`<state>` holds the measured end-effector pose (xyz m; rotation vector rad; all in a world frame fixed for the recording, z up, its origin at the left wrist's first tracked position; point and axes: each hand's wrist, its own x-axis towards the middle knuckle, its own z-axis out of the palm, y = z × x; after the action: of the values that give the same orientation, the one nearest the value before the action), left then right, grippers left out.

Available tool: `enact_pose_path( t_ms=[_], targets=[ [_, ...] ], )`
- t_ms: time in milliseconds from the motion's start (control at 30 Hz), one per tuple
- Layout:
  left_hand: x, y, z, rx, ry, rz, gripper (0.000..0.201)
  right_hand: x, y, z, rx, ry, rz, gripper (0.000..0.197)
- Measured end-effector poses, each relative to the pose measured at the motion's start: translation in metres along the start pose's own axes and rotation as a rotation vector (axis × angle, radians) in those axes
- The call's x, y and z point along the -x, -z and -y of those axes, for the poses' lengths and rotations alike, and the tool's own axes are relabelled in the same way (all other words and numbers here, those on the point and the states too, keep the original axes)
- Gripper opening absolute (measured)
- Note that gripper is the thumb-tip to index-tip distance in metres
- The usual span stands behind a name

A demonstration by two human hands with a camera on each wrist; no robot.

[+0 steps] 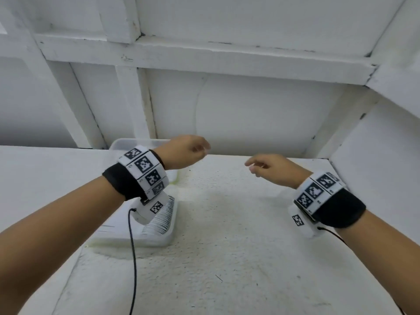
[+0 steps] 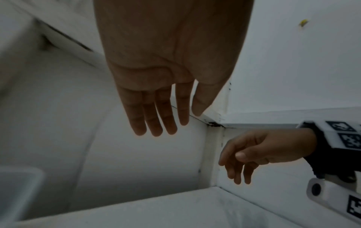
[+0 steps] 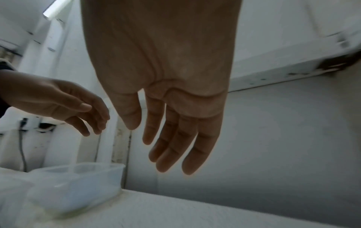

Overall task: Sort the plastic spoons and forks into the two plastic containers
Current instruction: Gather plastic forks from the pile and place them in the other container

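Both hands are up in the air over the white tabletop (image 1: 227,258), holding nothing. Left hand (image 1: 184,152) has its fingers (image 2: 154,121) hanging straight and relaxed, right hand (image 1: 272,170) much the same with fingers (image 3: 171,148) loosely spread. The near plastic container (image 1: 159,235) sits by the tabletop's left edge, under the left wrist, with a row of white cutlery (image 1: 160,218) inside, spoons or forks I can't tell. The far container (image 1: 122,144) is behind it, left of the left fingers, nothing touching.
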<state>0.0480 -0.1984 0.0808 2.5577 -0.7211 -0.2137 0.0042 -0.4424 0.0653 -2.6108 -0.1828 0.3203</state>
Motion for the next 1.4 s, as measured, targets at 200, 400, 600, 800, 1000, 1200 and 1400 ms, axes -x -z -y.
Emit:
enact_pose_path(
  t_ms=[200,400,600,800,1000,1200,1400],
  targets=[
    [-0.044,-0.067,-0.063,0.055,-0.059,0.170,0.031,0.044,-0.011,-0.072,-0.047,-0.205,-0.062,0.024],
    [-0.082,-0.142,-0.109,0.010,-0.050,0.305,0.035,0.059,-0.027,-0.124,-0.114,-0.428,-0.180,0.024],
    [-0.114,-0.197,-0.126,-0.083,0.050,0.386,0.043,0.060,-0.035,-0.157,-0.241,-0.612,-0.260,0.021],
    [-0.130,-0.211,-0.132,-0.156,0.074,0.445,0.036,0.054,-0.037,-0.167,-0.347,-0.678,-0.292,0.032],
    [-0.128,-0.203,-0.120,-0.085,0.152,0.493,0.032,0.047,-0.033,-0.169,-0.338,-0.695,-0.278,0.025],
    [-0.095,-0.179,-0.098,0.221,0.287,0.574,0.001,0.038,-0.034,-0.159,-0.203,-0.687,-0.166,0.014],
    [-0.084,-0.171,-0.081,0.495,0.425,0.428,0.020,0.029,-0.041,-0.146,0.030,-0.608,-0.072,0.039]
  ],
)
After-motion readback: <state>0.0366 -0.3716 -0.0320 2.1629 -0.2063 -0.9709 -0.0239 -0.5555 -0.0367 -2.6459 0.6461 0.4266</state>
